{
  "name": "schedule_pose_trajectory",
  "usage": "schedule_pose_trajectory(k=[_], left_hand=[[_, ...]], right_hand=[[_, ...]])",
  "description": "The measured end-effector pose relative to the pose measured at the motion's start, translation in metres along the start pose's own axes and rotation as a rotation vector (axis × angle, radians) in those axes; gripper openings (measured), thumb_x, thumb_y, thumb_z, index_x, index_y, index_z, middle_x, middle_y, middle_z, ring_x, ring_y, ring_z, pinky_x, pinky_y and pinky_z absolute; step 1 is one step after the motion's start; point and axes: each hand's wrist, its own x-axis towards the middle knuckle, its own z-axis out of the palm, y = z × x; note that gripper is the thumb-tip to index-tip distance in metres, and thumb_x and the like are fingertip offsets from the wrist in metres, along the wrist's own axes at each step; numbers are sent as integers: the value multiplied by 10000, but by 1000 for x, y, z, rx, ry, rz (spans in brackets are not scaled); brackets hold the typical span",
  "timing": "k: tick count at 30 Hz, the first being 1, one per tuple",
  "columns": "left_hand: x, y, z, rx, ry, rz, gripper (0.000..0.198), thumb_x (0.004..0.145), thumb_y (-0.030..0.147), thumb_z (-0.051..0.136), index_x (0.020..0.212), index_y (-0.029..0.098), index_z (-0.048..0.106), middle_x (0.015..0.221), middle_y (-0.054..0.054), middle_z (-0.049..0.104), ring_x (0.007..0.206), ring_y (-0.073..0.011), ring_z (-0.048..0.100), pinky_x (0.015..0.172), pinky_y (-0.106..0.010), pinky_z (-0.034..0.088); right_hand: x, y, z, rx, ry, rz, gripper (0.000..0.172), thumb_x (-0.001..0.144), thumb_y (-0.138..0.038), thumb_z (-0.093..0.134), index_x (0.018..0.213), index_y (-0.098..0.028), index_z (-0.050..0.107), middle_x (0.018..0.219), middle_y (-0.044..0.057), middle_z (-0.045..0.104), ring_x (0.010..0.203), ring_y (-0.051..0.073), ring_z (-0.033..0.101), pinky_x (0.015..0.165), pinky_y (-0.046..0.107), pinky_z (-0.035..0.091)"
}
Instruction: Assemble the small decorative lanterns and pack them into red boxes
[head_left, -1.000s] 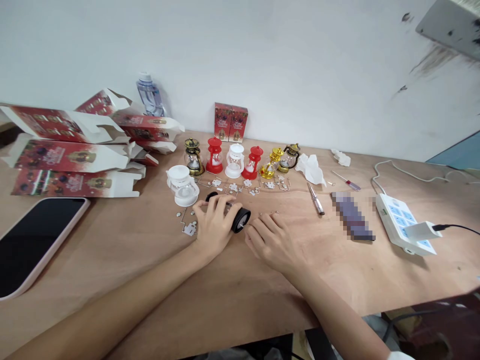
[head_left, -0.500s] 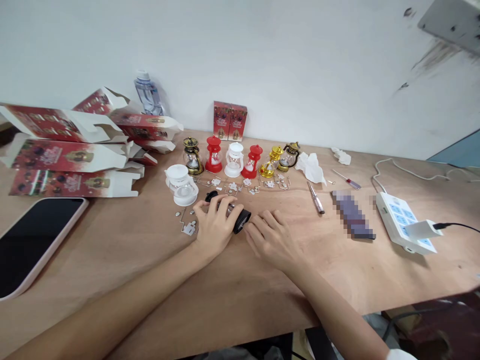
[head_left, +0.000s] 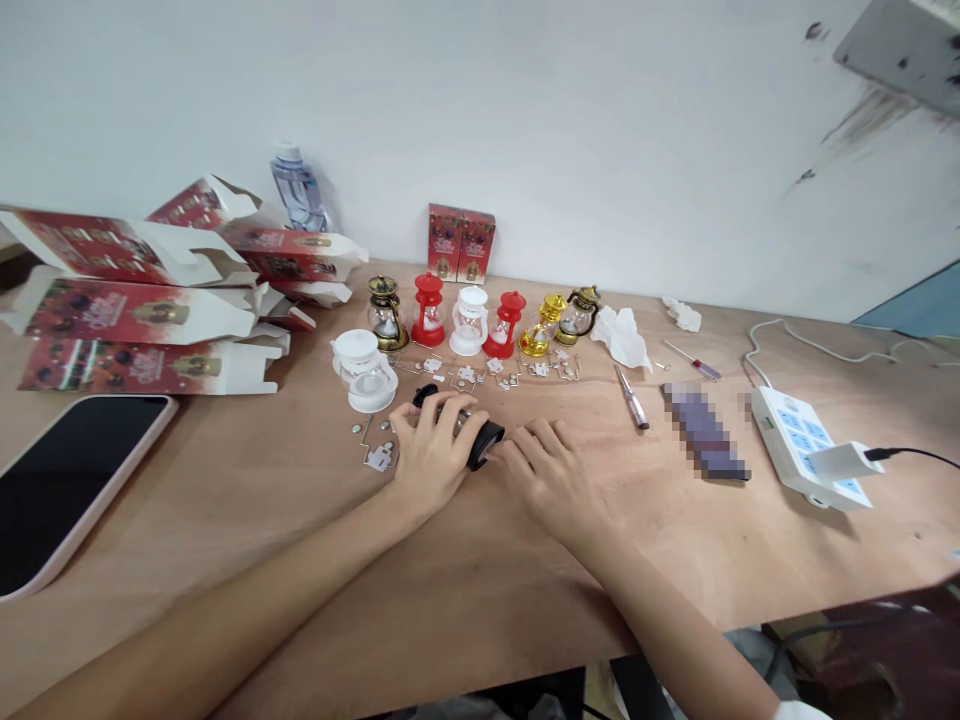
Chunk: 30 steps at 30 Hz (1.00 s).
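My left hand [head_left: 433, 450] is wrapped over a small black lantern [head_left: 480, 441] that lies on its side on the wooden table [head_left: 465, 580]. My right hand [head_left: 551, 478] lies flat just right of it, fingers spread, fingertips close to the lantern's black end. A white lantern [head_left: 362, 371] stands just beyond my left hand. Small metal and white parts [head_left: 377, 457] lie scattered to the left of that hand. A row of little lanterns, bronze [head_left: 386, 312], red [head_left: 428, 309], white [head_left: 469, 321], red [head_left: 505, 325] and gold [head_left: 541, 326], stands further back.
Open red cartons [head_left: 135, 310] are piled at the left, with a phone [head_left: 64, 480] in front of them. A screwdriver [head_left: 632, 398], crumpled white paper [head_left: 622, 337] and a white power strip [head_left: 802, 442] lie to the right. A water bottle [head_left: 298, 190] and two small red boxes [head_left: 459, 243] stand by the wall.
My right hand has slid a little toward the black lantern. The lantern has turned slightly under my left hand, so less of its round end shows.
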Motion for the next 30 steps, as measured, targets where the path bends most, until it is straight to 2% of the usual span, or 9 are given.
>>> schedule_pose_trajectory(k=[4,7,10,13,17,20,26,28,30], left_hand=[[0,-1,0,-10,7,-3,173,852,164,540,1015,188,592,1104,-117,659,1014,-287,539,742,-407,257],[0,-1,-1,-35,13,-14,168,848,212,561,1010,185,596,1092,-117,655,991,-283,547,757,-408,259],[0,0,-2,-79,28,-16,161,853,228,552,1001,186,598,1078,-114,653,975,-267,559,781,-411,263],[0,-1,-4,-118,49,-41,182,833,223,556,1006,206,607,1097,-120,634,1006,-279,548,801,-424,265],[-1,-4,-3,-171,102,5,327,774,275,628,1098,236,597,1115,-123,611,958,-286,535,769,-410,291],[-1,-6,-3,-239,113,56,394,736,258,661,1120,214,580,1037,-105,634,881,-251,548,727,-371,318],[4,-10,-1,-621,111,-52,394,698,269,730,1052,199,572,951,-70,636,856,-205,599,742,-325,435],[5,-10,-1,-795,81,-114,414,664,282,765,1022,192,576,955,-70,642,861,-203,615,754,-316,469],[5,-10,-1,-945,26,-228,402,652,299,772,990,185,587,956,-73,657,864,-207,628,774,-320,486]], right_hand=[[0,1,2,20,39,84,308,928,-223,517,622,-188,494,600,20,543,642,169,411,634,307,282],[0,8,1,171,-16,154,315,948,-304,487,652,-195,500,631,19,580,650,162,462,643,294,323],[-1,23,-1,417,-156,320,300,951,-377,462,720,-197,526,697,17,619,680,151,534,643,270,373],[-4,38,-2,408,-315,479,260,927,-377,499,754,-190,555,771,40,646,748,174,576,672,280,403],[-5,38,4,218,-596,451,148,867,-319,574,827,-179,601,893,72,668,851,232,597,729,318,402],[-3,30,7,137,-702,415,107,881,-239,521,870,-171,603,907,75,671,874,236,600,727,315,391],[-2,26,13,-6,-731,375,140,891,-155,456,879,-132,594,894,129,670,867,249,608,717,318,377],[-4,28,16,13,-685,397,122,881,-134,452,871,-131,573,856,129,667,831,249,609,690,314,370],[-7,31,19,96,-576,503,98,878,-131,442,879,-139,540,804,112,655,764,234,601,638,301,355]])
